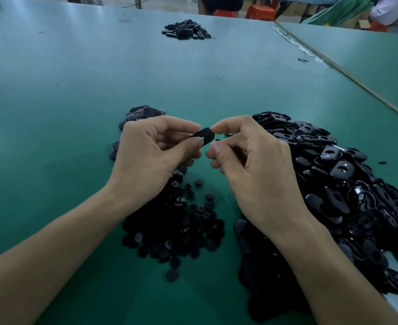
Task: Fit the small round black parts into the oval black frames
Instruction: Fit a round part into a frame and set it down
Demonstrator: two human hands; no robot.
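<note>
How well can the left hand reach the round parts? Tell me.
Likely yes, once freed: the left hand pinches an oval frame, but the round parts lie uncovered just below it.

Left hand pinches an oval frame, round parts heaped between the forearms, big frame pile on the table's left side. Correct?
One error: the head view shows the big frame pile on the right side. The left hand does pinch an oval frame, with round parts heaped between the forearms.

Oval frame: near end covered by fingers of left hand. Right hand fingertips: contents too small to tell. Frame pile toward right edge of table cut off at picture's right side.
</note>
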